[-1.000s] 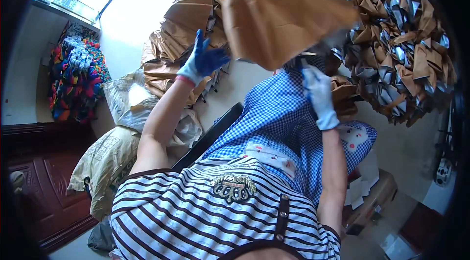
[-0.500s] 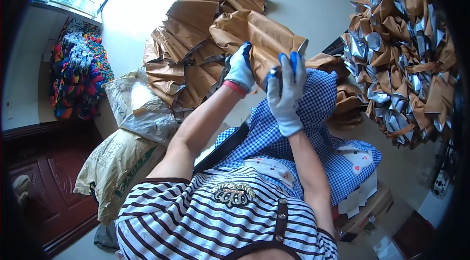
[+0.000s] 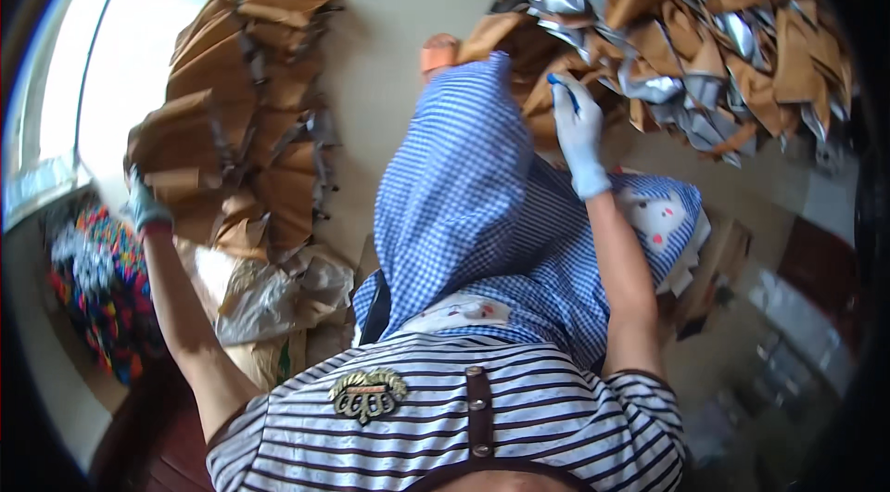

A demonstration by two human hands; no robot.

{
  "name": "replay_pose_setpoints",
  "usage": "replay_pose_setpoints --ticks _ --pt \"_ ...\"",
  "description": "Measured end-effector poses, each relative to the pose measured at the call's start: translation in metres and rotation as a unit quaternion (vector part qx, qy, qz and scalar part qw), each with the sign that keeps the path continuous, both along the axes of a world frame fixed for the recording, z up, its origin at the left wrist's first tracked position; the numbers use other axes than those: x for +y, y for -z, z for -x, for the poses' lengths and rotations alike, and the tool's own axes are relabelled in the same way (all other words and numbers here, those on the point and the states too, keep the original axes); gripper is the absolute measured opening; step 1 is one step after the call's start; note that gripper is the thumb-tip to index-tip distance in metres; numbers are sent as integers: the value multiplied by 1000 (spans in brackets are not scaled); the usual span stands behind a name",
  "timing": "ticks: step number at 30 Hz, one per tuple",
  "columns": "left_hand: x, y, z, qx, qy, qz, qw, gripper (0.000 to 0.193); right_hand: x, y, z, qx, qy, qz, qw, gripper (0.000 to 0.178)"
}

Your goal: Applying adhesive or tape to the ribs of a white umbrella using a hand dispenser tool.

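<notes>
My left hand (image 3: pixel 148 201), in a white glove with blue fingertips, is stretched far to the left. Its fingers are closed on the near edge of a brown sheet piece (image 3: pixel 176 135), slightly blurred. That piece lies over the left side of a spread pile of similar brown pieces (image 3: pixel 278 112) with dark, greyish edges. My right hand (image 3: pixel 579 126), gloved the same way, is raised over my right knee with its fingers apart and nothing visible in them. Close to it is a big heap of crumpled brown pieces with silver undersides (image 3: pixel 658 38).
A blue checked apron (image 3: pixel 454 186) covers my lap and knees. An orange shoe (image 3: pixel 439 54) shows beyond them. Below the left pile sit a clear plastic bag (image 3: pixel 297 293) and a sack (image 3: pixel 269 357). Colourful patterned bundles (image 3: pixel 107 279) stand at far left, a cardboard box (image 3: pixel 709 283) at right.
The brown piece has gone from in front of me to the left pile with my left hand. My right hand has let go of it and moved right. The view has shifted.
</notes>
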State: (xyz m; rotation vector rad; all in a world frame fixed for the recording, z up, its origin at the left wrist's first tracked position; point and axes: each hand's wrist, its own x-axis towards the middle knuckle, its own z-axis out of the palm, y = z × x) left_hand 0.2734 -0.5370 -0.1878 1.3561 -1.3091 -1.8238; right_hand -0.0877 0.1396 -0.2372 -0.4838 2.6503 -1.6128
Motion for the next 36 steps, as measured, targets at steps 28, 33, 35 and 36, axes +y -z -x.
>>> replay_pose_setpoints --ticks 28,33,35,36 --pt "401 -1 146 -45 322 -85 942 31 120 225 60 -351 255 -298 850 44" --pt "420 -11 140 -70 327 -71 940 33 145 153 50 -304 164 -303 888 36" --pt "451 -9 208 -48 436 41 898 32 236 201 77 -162 75 -456 872 31" --pt "449 -15 206 -77 441 183 875 32 196 178 70 -166 27 -419 893 30"
